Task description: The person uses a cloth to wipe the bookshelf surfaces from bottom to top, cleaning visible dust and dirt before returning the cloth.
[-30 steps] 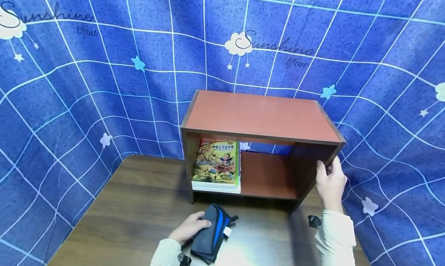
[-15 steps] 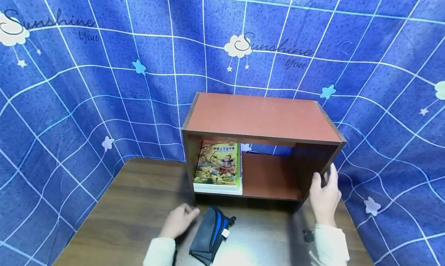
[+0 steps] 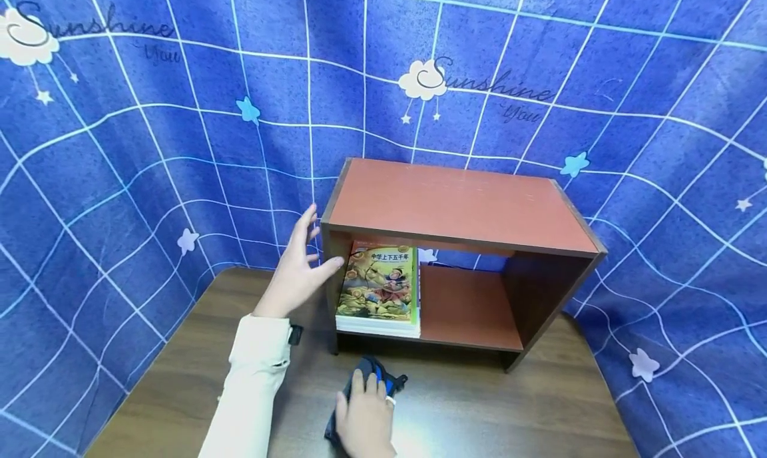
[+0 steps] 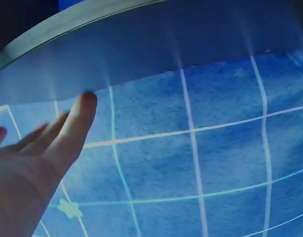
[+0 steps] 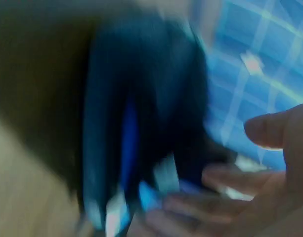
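A dark grey pouch with blue strips and a small white tag lies on the table before the shelf. My right hand is over it with fairly straight fingers, hiding much of it. In the blurred right wrist view, the fingers reach beside the pouch, thumb apart; contact is hard to tell. My left hand is raised at the left side of the small red-brown shelf, fingers spread, holding nothing. In the left wrist view, the left hand is near the shelf's dark side panel.
A stack of books with a colourful cover fills the left part of the shelf. The wooden table extends on both sides. A blue curtain with white lines hangs behind and around it.
My left hand has let go of the pouch and risen to the shelf's left side. My right hand has left the shelf's right side and moved left and down over the pouch.
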`<state>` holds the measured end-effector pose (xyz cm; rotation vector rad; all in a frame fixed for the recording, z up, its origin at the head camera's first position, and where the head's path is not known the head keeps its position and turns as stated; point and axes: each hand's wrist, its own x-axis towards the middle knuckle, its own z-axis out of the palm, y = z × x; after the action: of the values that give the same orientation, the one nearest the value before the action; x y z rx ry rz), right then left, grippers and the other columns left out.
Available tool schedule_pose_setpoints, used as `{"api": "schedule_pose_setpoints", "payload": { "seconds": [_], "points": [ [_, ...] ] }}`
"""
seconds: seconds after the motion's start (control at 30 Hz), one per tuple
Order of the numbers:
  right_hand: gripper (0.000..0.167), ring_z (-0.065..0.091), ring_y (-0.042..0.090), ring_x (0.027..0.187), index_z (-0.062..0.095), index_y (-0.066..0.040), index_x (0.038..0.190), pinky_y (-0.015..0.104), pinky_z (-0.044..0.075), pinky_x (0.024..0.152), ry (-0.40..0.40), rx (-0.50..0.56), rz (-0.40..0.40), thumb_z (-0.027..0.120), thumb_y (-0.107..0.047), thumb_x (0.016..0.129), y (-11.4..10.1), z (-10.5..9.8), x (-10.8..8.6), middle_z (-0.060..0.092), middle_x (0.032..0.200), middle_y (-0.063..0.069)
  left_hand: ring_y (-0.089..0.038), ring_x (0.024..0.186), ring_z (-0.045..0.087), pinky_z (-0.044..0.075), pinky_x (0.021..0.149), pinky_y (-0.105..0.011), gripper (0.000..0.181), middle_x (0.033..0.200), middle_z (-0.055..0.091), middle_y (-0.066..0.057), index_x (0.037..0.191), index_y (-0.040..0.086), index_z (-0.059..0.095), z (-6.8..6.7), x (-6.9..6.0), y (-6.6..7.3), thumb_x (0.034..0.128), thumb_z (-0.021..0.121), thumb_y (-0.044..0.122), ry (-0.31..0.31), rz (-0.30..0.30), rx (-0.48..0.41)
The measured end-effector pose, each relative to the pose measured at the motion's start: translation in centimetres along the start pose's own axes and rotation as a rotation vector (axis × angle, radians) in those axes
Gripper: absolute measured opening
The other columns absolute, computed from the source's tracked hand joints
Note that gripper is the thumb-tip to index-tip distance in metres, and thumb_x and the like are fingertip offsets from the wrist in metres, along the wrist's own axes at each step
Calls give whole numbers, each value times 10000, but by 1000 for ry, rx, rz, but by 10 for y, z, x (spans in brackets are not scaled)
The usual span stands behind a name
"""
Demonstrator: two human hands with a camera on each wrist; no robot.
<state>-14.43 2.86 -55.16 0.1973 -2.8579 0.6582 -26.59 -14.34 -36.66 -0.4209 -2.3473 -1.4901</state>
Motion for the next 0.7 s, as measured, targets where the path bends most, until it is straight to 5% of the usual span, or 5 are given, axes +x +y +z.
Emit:
{"api": "schedule_pose_setpoints", "payload": {
  "seconds": [0.07, 0.17, 0.3, 0.5, 0.7],
  "points": [
    [691, 461, 547, 1269, 580, 14, 1360, 733, 400, 894, -65, -85, 79, 693, -491, 903, -9, 21, 0, 512, 1364, 342, -324, 1411, 376, 434, 1004, -575, 927, 1634, 254, -79, 1620, 380, 104, 5, 8, 5, 931, 702, 213, -24, -21, 53],
    [746, 352, 566, 1347, 589, 2, 1349, 781, 351, 887, -49, -193, 110, 755, -508, 830, -6, 43, 1, 429, 1453, 342, -292, 973, 630, 513, 778, -471, 899, 1204, 632, -138, 1629, 331, 113, 15, 13, 8, 904, 621, 177, -47, -89, 109],
    [626, 309, 562, 1373, 615, -96, 1342, 797, 341, 868, -81, -279, 13, 773, -381, 808, 13, 46, 3, 416, 1521, 224, -234, 518, 438, 369, 524, -390, 873, 629, 490, -61, 1624, 249, 182, 22, 14, 11, 850, 577, 160, -8, -123, 185],
    [664, 278, 552, 1393, 574, -228, 1419, 769, 398, 824, -247, -250, -35, 770, -334, 793, 44, 29, -1, 361, 1593, 83, -279, 566, 478, 361, 536, -402, 776, 689, 594, -120, 1555, 156, 343, 26, 13, 11, 818, 584, 141, 61, -91, 258],
    [717, 356, 573, 1328, 546, -218, 1452, 702, 464, 781, -254, -184, -104, 809, -372, 803, 70, 14, -6, 370, 1584, 111, -290, 579, 468, 359, 558, -413, 689, 701, 592, -133, 1483, 136, 422, 24, 12, 7, 814, 585, 137, 92, -85, 263]
  ]
}}
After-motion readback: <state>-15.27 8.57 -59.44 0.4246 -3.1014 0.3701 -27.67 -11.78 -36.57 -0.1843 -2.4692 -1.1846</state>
